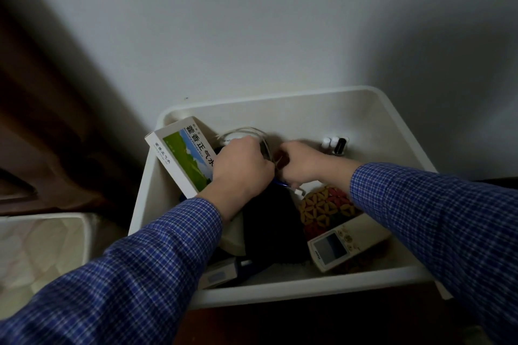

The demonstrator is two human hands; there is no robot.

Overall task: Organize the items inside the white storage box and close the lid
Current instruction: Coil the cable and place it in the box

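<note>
The white storage box (280, 99) stands open against the wall, with no lid in view. Both my hands are inside it, close together at its middle. My left hand (241, 165) is closed around a coiled white cable (246, 131). My right hand (301, 162) pinches the same cable bundle from the right. A white medicine carton with a green picture (185, 154) leans in the box's left corner. A dark cloth item (269, 221) lies under my hands. A patterned red and yellow piece (322, 210) and a white remote with a screen (336, 244) lie at the right.
Small white and black bottles (335, 144) stand by the box's back wall. A flat white and blue box (221, 274) lies at its near left corner. A brown curtain (42, 92) hangs at the left, above a pale mattress edge (36, 249).
</note>
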